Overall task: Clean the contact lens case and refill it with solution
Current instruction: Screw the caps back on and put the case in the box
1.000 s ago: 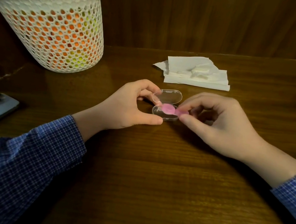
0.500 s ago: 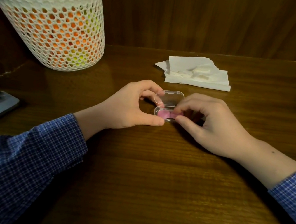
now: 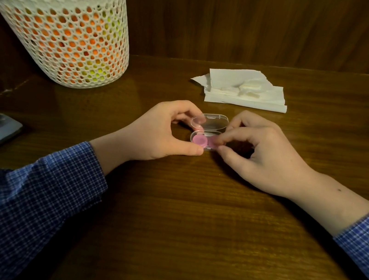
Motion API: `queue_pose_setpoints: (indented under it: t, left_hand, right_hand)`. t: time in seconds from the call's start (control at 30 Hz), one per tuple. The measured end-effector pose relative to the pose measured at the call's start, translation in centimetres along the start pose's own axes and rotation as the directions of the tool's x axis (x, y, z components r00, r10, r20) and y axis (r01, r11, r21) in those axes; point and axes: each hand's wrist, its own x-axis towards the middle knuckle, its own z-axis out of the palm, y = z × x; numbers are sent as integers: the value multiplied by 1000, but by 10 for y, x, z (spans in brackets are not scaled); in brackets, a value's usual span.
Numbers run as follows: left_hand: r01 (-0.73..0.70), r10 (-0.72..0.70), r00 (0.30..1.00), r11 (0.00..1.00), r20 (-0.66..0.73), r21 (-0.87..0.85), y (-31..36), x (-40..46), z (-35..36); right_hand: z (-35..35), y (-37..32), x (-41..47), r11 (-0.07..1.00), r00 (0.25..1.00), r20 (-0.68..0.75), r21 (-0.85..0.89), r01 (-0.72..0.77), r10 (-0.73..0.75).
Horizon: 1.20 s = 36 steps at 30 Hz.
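While the left hand (image 3: 160, 133) pinched the small clear plastic hinged case (image 3: 207, 131) at the table's centre, lid up toward twelve o'clock, the right hand (image 3: 259, 151) pinched its pink round cap (image 3: 215, 142) at three o'clock, and a hard tug might have flipped the light case.

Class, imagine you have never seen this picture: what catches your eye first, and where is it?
Mid-table, the left hand and right hand hold an open clear case with pink wells. A white mesh basket stands far left, folded tissues lie behind the hands.
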Motion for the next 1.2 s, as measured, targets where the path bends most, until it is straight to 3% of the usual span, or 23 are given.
queue_pose_setpoints:
  t: [0.13,0.33,0.6,1.2]
  left_hand:
    - [-21,21,1000,1000,-12,4,0,0,0]
    - [-50,51,999,999,-10,6,2,-2,2]
    - [-83,87,995,993,-48,88,4,-7,5]
    - [-66,68,995,997,-70,27,13,-8,5]
  right_hand:
    - [1,1,1,999,1000,-6,15,-29,29]
    - [-2,5,2,986,971,-204,132,-99,125]
    - [-1,8,4,998,999,-18,46,-36,37]
    - [-1,8,4,999,999,-4,21,-36,36]
